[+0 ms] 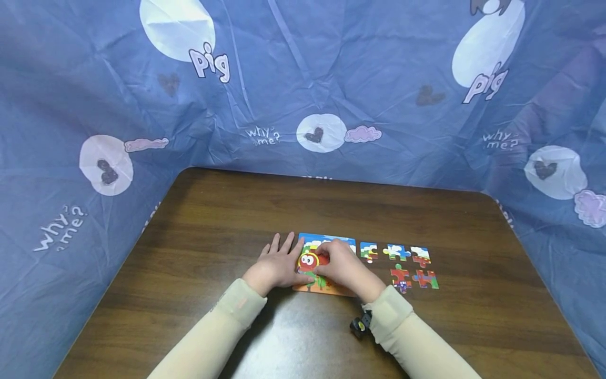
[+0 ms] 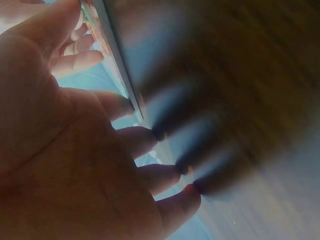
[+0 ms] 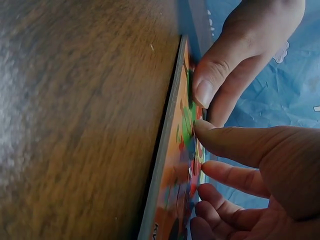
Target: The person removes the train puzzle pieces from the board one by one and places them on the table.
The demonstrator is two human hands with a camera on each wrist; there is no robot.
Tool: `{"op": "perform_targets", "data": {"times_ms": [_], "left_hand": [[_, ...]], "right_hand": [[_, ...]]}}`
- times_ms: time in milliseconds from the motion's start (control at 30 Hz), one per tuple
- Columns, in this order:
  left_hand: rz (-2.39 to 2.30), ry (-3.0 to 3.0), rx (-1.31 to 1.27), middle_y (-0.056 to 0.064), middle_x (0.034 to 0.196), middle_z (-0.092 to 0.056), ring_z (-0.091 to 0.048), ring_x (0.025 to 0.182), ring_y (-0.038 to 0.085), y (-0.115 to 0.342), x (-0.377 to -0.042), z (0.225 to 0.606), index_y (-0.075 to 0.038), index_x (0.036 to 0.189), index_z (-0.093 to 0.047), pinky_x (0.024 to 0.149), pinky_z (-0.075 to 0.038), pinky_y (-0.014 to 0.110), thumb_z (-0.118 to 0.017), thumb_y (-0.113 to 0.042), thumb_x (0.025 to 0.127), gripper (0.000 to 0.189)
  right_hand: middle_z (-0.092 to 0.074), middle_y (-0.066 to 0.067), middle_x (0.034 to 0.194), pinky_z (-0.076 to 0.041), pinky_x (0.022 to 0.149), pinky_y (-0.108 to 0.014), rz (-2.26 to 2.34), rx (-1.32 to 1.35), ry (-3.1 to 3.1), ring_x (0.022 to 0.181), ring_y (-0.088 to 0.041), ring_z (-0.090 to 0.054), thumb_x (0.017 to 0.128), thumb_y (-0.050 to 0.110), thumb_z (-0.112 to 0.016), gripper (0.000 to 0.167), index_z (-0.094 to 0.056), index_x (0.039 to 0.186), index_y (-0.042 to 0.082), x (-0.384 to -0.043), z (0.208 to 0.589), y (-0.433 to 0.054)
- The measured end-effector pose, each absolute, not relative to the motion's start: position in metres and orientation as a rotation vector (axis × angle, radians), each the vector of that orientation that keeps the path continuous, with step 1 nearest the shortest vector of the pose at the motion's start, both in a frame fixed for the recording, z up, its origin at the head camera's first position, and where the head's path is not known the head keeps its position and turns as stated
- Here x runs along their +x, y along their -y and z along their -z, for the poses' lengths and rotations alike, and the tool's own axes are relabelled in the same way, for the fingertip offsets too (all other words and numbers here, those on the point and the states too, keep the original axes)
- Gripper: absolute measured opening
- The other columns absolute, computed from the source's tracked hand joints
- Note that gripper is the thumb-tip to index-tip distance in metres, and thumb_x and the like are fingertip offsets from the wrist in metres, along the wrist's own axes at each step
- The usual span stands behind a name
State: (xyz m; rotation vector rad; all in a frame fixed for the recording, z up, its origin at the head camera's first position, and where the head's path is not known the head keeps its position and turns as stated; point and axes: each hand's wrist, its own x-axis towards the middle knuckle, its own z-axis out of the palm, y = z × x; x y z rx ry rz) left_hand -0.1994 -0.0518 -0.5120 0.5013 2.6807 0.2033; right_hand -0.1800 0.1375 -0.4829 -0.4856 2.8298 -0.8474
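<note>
A colourful jigsaw puzzle board point(image 1: 331, 238) lies on the table, showing a red caterpillar with big white eyes. Fingers spread, my left hand point(image 1: 280, 267) steadies the board's left edge, its thumb resting on the lower part of the picture. My right hand point(image 1: 343, 266) is over the middle of the board and pinches a red puzzle piece point(image 1: 324, 259) between thumb and index finger, low at the picture surface. In the right wrist view those fingertips touch the board's face point(image 3: 175, 150) close to the left thumb. The right hand hides much of the picture's right half.
Several loose puzzle pieces lie right of the board in two rows, among them a sky piece point(image 1: 396, 252) and a red one point(image 1: 400, 278). A black device point(image 1: 361, 323) sits at my right wrist. Patterned blue cloth point(image 1: 284, 79) stands behind the brown table point(image 1: 227, 210).
</note>
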Motion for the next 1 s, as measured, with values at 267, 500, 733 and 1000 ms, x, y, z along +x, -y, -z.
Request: {"op": "perform_targets", "data": {"times_ms": [267, 500, 733, 1000], "left_hand": [[-0.171, -2.680, 0.468, 0.010, 0.170, -0.006, -0.002, 0.151, 0.043, 0.048, -0.189, 0.493, -0.020, 0.166, -0.014, 0.117, -0.014, 0.058, -0.061, -0.077, 0.085, 0.109], [-0.163, -2.688, 0.467, 0.008, 0.170, -0.004, -0.002, 0.151, 0.044, 0.047, -0.191, 0.496, -0.022, 0.166, -0.011, 0.117, -0.015, 0.059, -0.059, -0.079, 0.084, 0.111], [-0.158, -2.706, 0.482, 0.011, 0.169, -0.013, -0.009, 0.151, 0.044, 0.045, -0.181, 0.476, -0.018, 0.165, -0.020, 0.116, -0.018, 0.059, -0.063, -0.074, 0.085, 0.106], [-0.186, -2.687, 0.469, 0.010, 0.169, -0.010, -0.007, 0.151, 0.044, 0.046, -0.187, 0.486, -0.019, 0.165, -0.017, 0.117, -0.016, 0.059, -0.061, -0.076, 0.085, 0.108]], "right_hand": [[-0.064, -0.002, 0.095, -0.050, 0.082, -0.041, 0.841, -0.441, -2.801, 0.088, -0.020, -0.055, 0.083, 0.018, -0.087, 0.027, -0.072, 0.101, 0.006, -0.182, 0.479, -0.133], [-0.060, -0.005, 0.086, -0.045, 0.065, -0.035, 0.876, -0.375, -2.790, 0.074, -0.019, -0.052, 0.086, 0.016, -0.084, 0.026, -0.064, 0.100, 0.007, -0.184, 0.477, -0.133], [-0.059, 0.000, 0.081, -0.046, 0.064, -0.032, 1.008, -0.351, -2.794, 0.071, -0.015, -0.053, 0.090, 0.014, -0.080, 0.019, -0.062, 0.093, 0.009, -0.183, 0.479, -0.135], [-0.062, 0.002, 0.075, -0.049, 0.062, -0.033, 1.172, -0.419, -2.719, 0.067, -0.015, -0.057, 0.092, 0.009, -0.077, 0.016, -0.062, 0.088, 0.011, -0.179, 0.477, -0.141]]}}
